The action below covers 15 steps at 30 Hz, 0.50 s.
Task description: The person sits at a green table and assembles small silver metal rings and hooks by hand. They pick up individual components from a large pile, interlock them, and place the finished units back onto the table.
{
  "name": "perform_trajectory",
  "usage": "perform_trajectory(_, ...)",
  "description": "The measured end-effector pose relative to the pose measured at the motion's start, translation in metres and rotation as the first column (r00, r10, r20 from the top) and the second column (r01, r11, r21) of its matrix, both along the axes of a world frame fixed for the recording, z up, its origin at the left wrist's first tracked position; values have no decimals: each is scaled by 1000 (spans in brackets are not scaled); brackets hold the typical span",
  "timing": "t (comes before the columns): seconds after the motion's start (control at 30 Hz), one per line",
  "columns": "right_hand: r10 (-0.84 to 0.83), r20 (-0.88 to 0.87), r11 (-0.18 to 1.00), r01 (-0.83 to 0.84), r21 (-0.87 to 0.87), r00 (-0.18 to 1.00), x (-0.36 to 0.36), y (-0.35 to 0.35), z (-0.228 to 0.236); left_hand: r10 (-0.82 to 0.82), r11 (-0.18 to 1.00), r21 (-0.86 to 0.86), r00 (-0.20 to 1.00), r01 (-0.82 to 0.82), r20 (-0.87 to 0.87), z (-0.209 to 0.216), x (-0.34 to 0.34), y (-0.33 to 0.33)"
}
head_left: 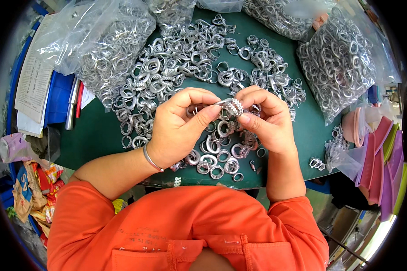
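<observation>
Between my two hands, above the near middle of the table, is a silver-grey ring with a patterned, ridged band. My left hand pinches its left side between thumb and fingers; a metal bangle circles that wrist. On the ring's right side, the thumb and fingertips of my right hand close on the ridged part. Partly hidden behind my left fingers is another ring-like piece. Below my hands lie several loose rings, some plain and some patterned. A larger heap of rings spreads over the green table beyond.
Clear bags full of rings stand at the back left and right. Printed papers, a blue bin and pens line the left edge. Pink, purple and green trays and a pink cup are at right.
</observation>
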State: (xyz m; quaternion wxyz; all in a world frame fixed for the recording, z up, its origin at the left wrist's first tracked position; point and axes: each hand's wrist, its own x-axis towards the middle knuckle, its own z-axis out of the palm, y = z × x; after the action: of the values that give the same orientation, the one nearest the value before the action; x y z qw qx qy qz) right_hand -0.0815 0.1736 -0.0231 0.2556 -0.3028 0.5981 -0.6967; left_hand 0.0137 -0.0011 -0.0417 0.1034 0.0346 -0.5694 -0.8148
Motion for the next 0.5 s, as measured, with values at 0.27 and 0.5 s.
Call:
perform_trajectory(0.27, -10, -32, 999, 12, 49, 999, 5, -1, 4, 9, 999, -50, 999, -11, -52, -3, -2, 0)
perform_trajectory(0.5, -25, 83, 990, 13, 142, 996, 1, 2, 8, 27, 985, -167, 994, -44, -102, -6, -2, -1)
